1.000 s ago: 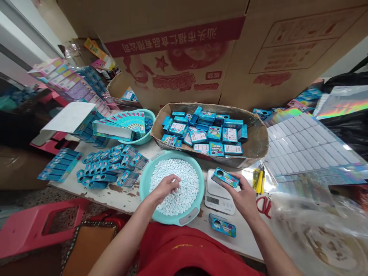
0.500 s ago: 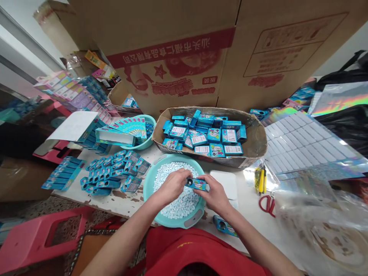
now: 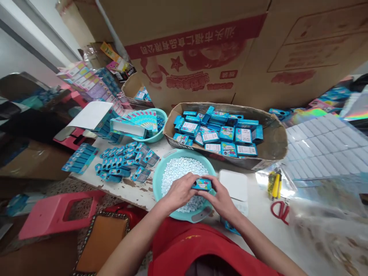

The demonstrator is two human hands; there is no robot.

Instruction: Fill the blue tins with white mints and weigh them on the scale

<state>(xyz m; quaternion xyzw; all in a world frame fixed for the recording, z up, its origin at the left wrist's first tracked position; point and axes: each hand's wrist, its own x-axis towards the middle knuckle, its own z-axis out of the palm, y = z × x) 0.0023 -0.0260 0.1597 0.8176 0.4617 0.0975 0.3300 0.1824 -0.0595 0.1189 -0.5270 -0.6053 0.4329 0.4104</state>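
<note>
Between my two hands is a small blue printed candy box [image 3: 202, 184], held level above a turquoise basin [image 3: 157, 180]. My left hand [image 3: 180, 190] grips the box's left end, its fingers closed by the dark round hole there. At the right end, my right hand [image 3: 220, 195] pinches the box between thumb and fingers. Small pale white-blue candies [image 3: 184, 167] fill much of the basin below. Another blue box [image 3: 230, 227] lies on the table, partly covered by my right forearm.
A cardboard tray [image 3: 270, 143] of blue boxes stands behind the basin. Several more boxes [image 3: 120, 163] are grouped at left, near a second turquoise bowl [image 3: 161, 134]. To the right lie a white lid-like piece [image 3: 233, 184], a yellow cutter [image 3: 276, 185], red-handled scissors [image 3: 278, 211] and plastic bags [image 3: 324, 234].
The camera view has swung left, so the scene sits farther right. Both hands still hold the box, now turned slightly so its printed face shows more and its hole less.
</note>
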